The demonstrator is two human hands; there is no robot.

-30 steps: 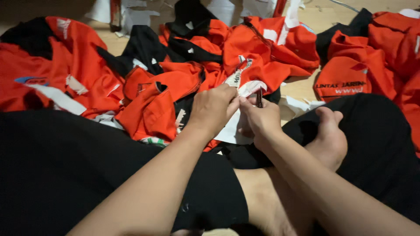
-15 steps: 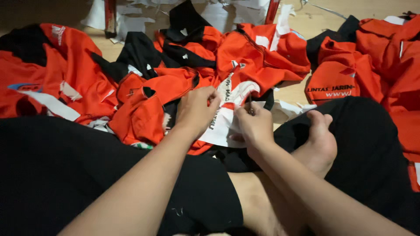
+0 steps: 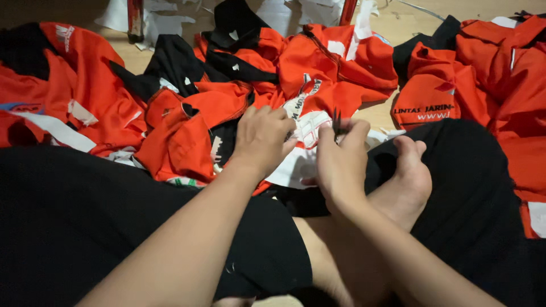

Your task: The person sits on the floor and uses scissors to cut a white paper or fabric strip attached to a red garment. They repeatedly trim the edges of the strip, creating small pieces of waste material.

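The person sits cross-legged on the floor point(image 3: 398, 25) amid a heap of orange-and-black garments point(image 3: 318, 68). The left hand point(image 3: 263, 136) has its grip closed on a bunched white printed patch point(image 3: 311, 126) of one garment, holding it up just over the lap. The right hand point(image 3: 341, 156) is closed round a small dark cutting tool point(image 3: 336, 120) — only its tips show above the fingers, touching the patch's edge. It looks like the trimming or unpicking step, partway through one piece. By my reckoning the next cut needs the cloth kept taut and the tips kept clear of the left fingers — the bare foot point(image 3: 406, 176) lies near too.
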